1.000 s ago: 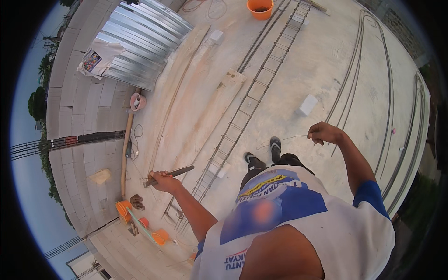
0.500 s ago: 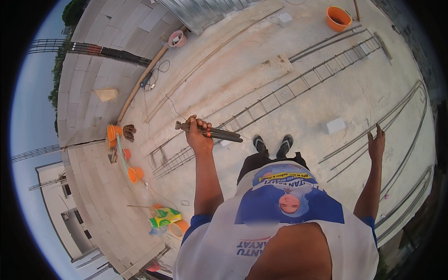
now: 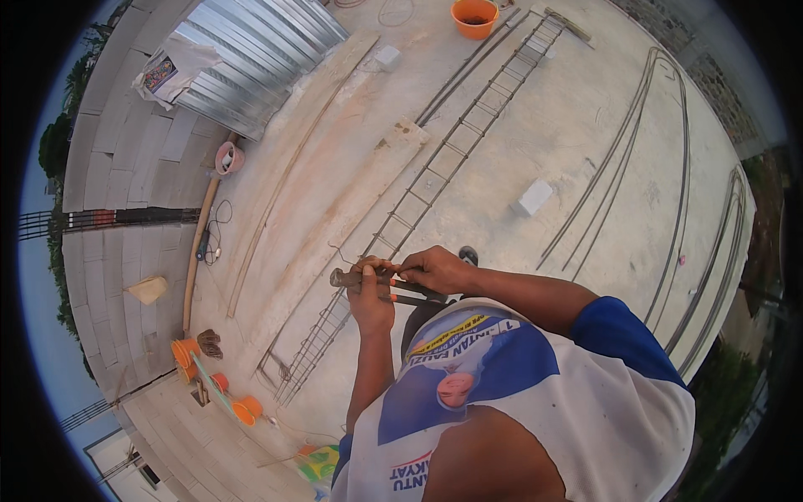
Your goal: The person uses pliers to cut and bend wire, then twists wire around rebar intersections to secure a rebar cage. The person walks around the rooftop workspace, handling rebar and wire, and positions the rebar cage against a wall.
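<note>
Both hands meet before the torso, just above the waist of the white and blue shirt point(image 3: 548, 418). The left hand point(image 3: 373, 303) has its fingers wrapped around the pincers point(image 3: 345, 278), whose blunt head points to the left and whose dark handles, banded in orange, run rightward beneath the right hand point(image 3: 437, 269). The right hand's fingers curl inward, their tips at those of the left; whether they close on anything cannot be told. A thin bent wire point(image 3: 341, 253) projects beyond the left hand; its other end is hidden.

Behind the pincers, the rebar ladder point(image 3: 455, 150) runs obliquely across the floor point(image 3: 493, 226), partly covered by the hands. To its left lies a plank point(image 3: 381, 171); to its right, a pale block point(image 3: 533, 197), with long bent bars point(image 3: 684, 151) farther right. One shoe point(image 3: 468, 255) shows beyond the right hand.

Upper margin: an orange tub point(image 3: 474, 33) near the ladder's far end, and a corrugated sheet point(image 3: 259, 63) against the block wall point(image 3: 117, 280), a white cloth point(image 3: 188, 63) draped at its edge. Lower left: a pole point(image 3: 201, 255) at the wall's foot, and several orange buckets point(image 3: 248, 410).
</note>
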Motion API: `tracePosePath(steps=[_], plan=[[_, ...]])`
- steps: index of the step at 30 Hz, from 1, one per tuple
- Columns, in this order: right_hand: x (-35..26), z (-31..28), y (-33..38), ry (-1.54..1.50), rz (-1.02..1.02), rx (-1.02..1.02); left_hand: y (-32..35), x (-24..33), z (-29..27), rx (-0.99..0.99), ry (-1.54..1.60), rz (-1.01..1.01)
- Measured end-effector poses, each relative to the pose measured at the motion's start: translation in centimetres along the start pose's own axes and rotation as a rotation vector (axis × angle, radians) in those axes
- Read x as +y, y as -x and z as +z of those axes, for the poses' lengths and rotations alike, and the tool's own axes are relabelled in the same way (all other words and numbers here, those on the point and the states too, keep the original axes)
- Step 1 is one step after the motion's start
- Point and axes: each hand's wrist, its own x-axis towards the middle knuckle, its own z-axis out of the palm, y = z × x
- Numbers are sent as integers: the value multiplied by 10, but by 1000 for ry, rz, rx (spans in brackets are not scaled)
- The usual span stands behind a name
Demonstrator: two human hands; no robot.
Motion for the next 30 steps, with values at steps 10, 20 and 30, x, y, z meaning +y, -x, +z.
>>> tracePosePath(steps=[10, 20, 30], plan=[[20, -13, 31, 162, 122, 118, -8, 4, -15, 234, -291, 58], [14, -12, 42, 164, 156, 231, -1, 23, -15, 146, -197, -14], [18, -10, 43, 336, 191, 198, 6, 11, -49, 81, 254, 5]])
